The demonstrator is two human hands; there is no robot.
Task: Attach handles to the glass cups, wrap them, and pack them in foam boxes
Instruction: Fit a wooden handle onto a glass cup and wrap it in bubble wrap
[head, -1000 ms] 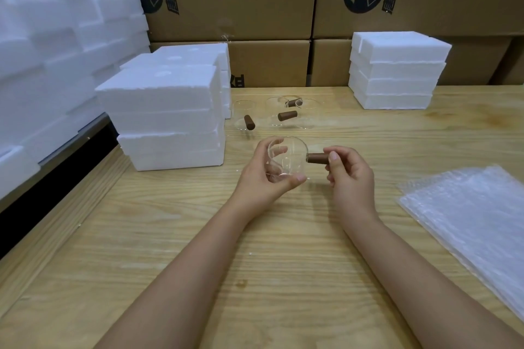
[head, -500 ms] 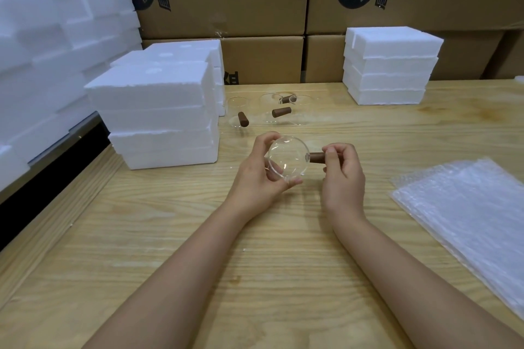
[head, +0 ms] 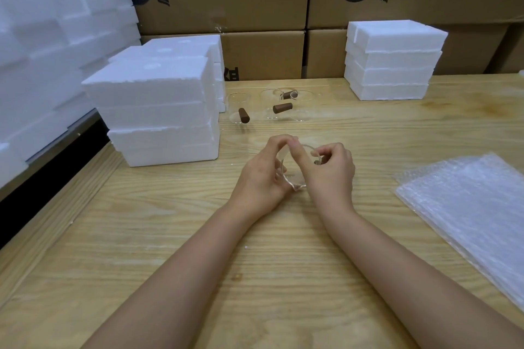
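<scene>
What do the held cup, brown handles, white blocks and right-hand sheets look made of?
Held cup: clear glossy glass, see-through with bright rim glints. Handles: matte brown, probably wood. White blocks: expanded foam, grainy, ragged edges. Sheets: translucent bubble wrap, dimpled sheen.

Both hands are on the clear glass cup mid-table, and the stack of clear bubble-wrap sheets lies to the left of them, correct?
Not quite. The head view shows the stack of clear bubble-wrap sheets lying to the right of the hands, not the left. The rest holds: left hand and right hand both grip the clear glass cup mid-table.
</scene>
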